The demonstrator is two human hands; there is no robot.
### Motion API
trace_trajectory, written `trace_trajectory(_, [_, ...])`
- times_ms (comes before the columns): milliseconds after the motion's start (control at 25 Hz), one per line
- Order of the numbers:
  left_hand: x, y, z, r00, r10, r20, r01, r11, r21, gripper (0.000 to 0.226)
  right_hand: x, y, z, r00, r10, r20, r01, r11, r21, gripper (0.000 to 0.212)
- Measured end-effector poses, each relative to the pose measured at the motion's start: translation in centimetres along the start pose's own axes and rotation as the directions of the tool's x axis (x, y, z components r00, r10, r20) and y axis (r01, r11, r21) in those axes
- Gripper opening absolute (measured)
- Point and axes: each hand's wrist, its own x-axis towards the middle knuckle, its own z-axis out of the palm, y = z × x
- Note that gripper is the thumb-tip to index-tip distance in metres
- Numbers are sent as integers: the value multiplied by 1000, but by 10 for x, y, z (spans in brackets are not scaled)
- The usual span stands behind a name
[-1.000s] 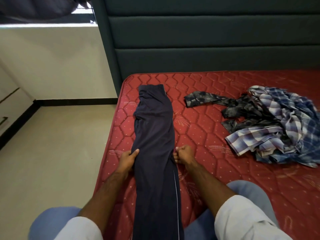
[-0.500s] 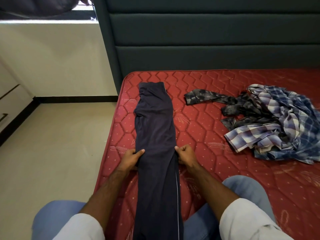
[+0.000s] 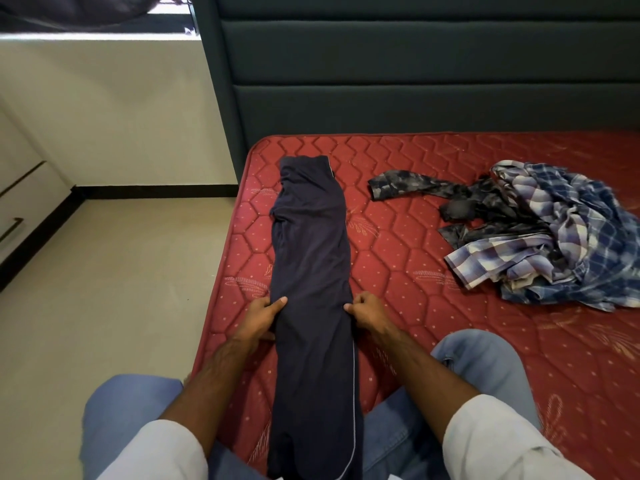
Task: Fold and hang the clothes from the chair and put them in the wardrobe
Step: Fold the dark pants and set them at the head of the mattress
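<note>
**Navy trousers lay lengthwise on the bed, a hand at each edge**

The dark navy trousers (image 3: 311,271), folded into one long narrow strip with a thin pale piping line down their right side, lay stretched along the left part of the red quilted mattress (image 3: 433,341). Their far end lay near the headboard, and their near end ran toward the person's lap at the bottom of the view. The left hand (image 3: 261,317) sat at the strip's left edge about midway along, its thumb lying on top of the cloth; the rest of its fingers were partly hidden at the edge, gripping the fabric there. The right hand (image 3: 367,311) sat at the opposite edge, level with the left, its fingers curled and pinching the cloth's border. Both forearms came out of white sleeves (image 3: 495,441), and knees in light blue jeans (image 3: 485,362) rested on either side of the strip.

Further right on the mattress, well apart from the trousers, lay a crumpled dark grey mottled garment (image 3: 450,199), one long piece of it reaching leftward. Touching and partly overlapping it was a rumpled blue and white checked shirt (image 3: 568,237). Behind the mattress rose a dark teal padded headboard (image 3: 415,81) with horizontal panels. Left of the bed lay a pale cream floor (image 3: 104,289), bounded by a cream wall with a black skirting strip (image 3: 156,191).
</note>
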Motion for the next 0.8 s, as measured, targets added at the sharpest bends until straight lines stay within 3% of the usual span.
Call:
trace_trajectory(80, [-10, -4, -1, 1000, 8, -10, -9, 998, -64, 24, -4, 4, -5, 999, 52, -14, -49, 990, 134, 24])
trace_trajectory(160, [-22, -5, 1, 999, -1, 50, 2, 1000, -17, 24, -24, 6, -11, 992, 98, 78, -113, 968, 226, 19])
trace_trajectory(320, [-53, -14, 5, 974, -83, 209, 54, 988, 144, 15, -66, 22, -7, 952, 113, 285, -160, 977, 144, 29])
trace_trajectory(480, [-77, -22, 9, 957, -81, 277, 32, 984, 175, 21, -90, 38, 0, 912, 103, 398, -206, 952, 225, 30])
trace_trajectory(640, [-86, -27, 18, 978, -68, 196, 27, 978, 206, 26, -103, 32, 3, 959, 100, 263, -191, 919, 344, 12])
trace_trajectory(800, [-101, -33, 0, 988, -50, 144, 69, 989, -129, 5, -114, 34, -3, 996, 36, 78, -72, 852, 519, 22])
